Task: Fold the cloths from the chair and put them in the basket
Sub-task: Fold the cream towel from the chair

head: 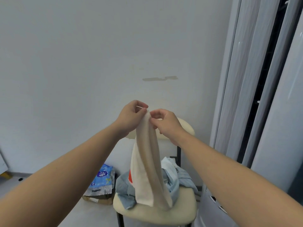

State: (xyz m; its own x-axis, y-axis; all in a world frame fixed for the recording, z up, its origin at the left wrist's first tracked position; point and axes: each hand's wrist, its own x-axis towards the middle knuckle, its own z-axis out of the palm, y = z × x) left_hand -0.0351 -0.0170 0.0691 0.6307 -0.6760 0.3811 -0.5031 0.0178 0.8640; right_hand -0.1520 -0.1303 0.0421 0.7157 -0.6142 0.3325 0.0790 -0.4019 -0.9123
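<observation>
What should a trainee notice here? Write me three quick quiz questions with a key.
1. True or false: the left hand and the right hand both pinch the top of the cream towel.
2. Where do the blue cloths lie? A) on the floor B) on the chair seat C) in a basket
3. Fill in: the towel hangs ____ from the hands.
Key: 1 true; 2 B; 3 down.
</observation>
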